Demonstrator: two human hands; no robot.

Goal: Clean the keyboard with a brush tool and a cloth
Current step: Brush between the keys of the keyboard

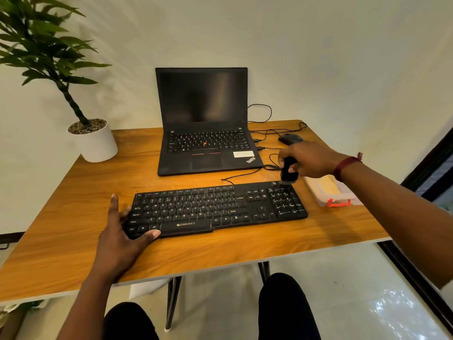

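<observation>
- The black keyboard [220,207] lies on the wooden table [73,241] in front of the laptop; "ZEBRONICS" is printed in yellow on its space bar.
- The left hand [120,231] rests against the keyboard's left end, fingers straight and spread, thumb lying along the front edge below the "Alt" key.
- The right hand [311,160], with a red wristband [344,166], has its fingers curled round a black brush tool [288,171], whose tip touches the keyboard's far right corner above the number pad.
- The open laptop [206,123], its screen dark, reads "ThinkPad" on the palm rest.
- A clear box [343,196] with a red latch holds a yellow cloth [327,185], just right of the keyboard.
- A black mouse [290,139] sits beyond the right hand.
</observation>
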